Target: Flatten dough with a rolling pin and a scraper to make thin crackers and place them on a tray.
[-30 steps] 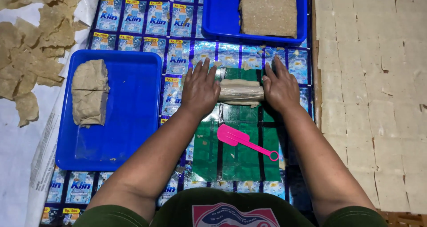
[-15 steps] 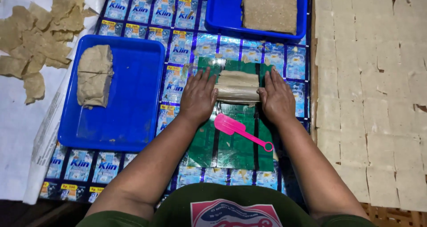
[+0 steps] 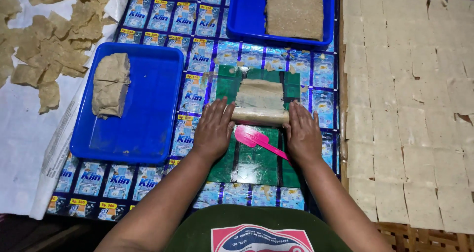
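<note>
While pressing flat with open left hand point(image 3: 213, 129) and right hand point(image 3: 302, 133), rolling pin point(image 3: 260, 115) over dough point(image 3: 260, 94). Flattened partly; probably more rolling left. Pink scraper point(image 3: 256, 139) untouched.

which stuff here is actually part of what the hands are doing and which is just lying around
In use:
- left hand and right hand, one on each end of the rolling pin
- flattened dough strip
- green sheet underneath

Lying about:
- pink spatula
- blue tray with dough lump
- second blue tray with slab
- cut squares
- scraps
</note>
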